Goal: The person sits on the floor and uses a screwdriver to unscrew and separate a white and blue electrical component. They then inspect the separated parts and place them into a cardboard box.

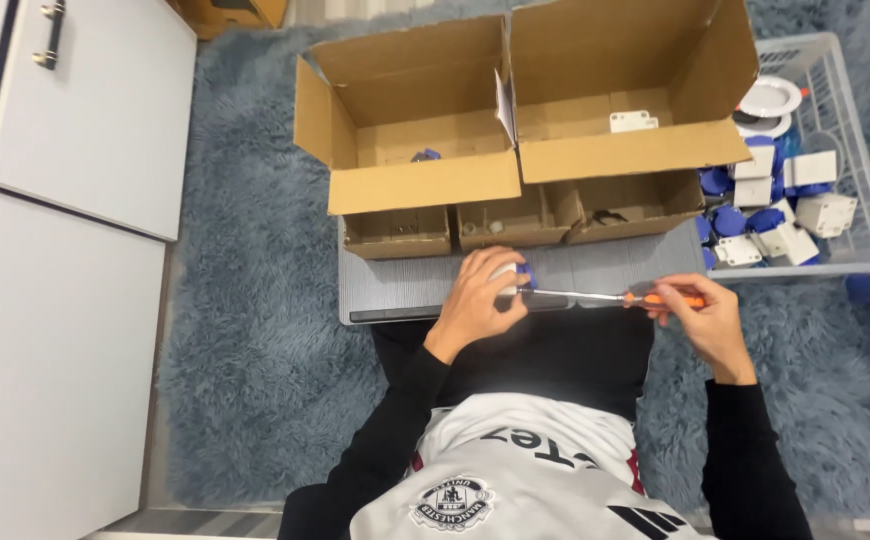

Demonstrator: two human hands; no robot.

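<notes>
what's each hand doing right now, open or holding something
Left hand: closed around a small white part with a blue piece.
Right hand: closed on the orange handle of a screwdriver, whose tip meets the part.

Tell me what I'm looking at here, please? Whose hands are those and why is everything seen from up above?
There is just one picture, taken by a camera worn on a person's head, so you look down as they do. There is no machine, only two bare hands in black sleeves. The left hand grips a small white and blue plastic part. The right hand holds an orange-handled screwdriver, its metal tip pointing into that part. Under the hands lies a flat grey ribbed board on a fluffy blue-grey rug. Behind it stand two big open brown cardboard boxes and three small ones. On the right, a white plastic basket holds more white and blue parts.
</notes>
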